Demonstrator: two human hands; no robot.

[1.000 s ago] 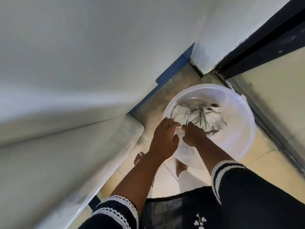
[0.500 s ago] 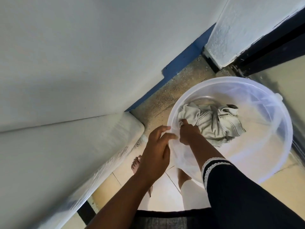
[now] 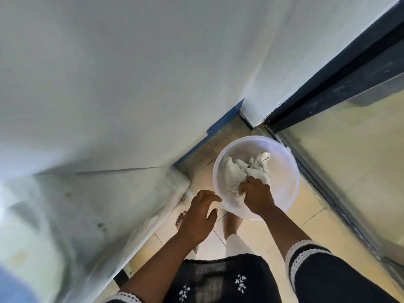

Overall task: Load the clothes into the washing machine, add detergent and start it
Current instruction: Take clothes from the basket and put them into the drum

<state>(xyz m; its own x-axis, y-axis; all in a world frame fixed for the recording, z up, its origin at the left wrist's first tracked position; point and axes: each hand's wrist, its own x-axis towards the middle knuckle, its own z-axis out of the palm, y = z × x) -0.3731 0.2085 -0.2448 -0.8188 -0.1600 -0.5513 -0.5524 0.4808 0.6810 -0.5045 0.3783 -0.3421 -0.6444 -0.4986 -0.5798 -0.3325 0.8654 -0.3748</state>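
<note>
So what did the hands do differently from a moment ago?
The right hand closed around the pale cloth in the basin and now grips a bunch of it. The left hand came off the basin's rim and hangs open beside it. The cloth is still in the basin, which is still on the floor.

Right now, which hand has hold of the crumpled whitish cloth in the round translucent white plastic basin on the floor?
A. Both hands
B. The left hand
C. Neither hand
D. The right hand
D: the right hand grips the crumpled whitish cloth inside the round translucent white plastic basin, while the left hand hovers with fingers spread by the basin's near rim, holding nothing.
</note>
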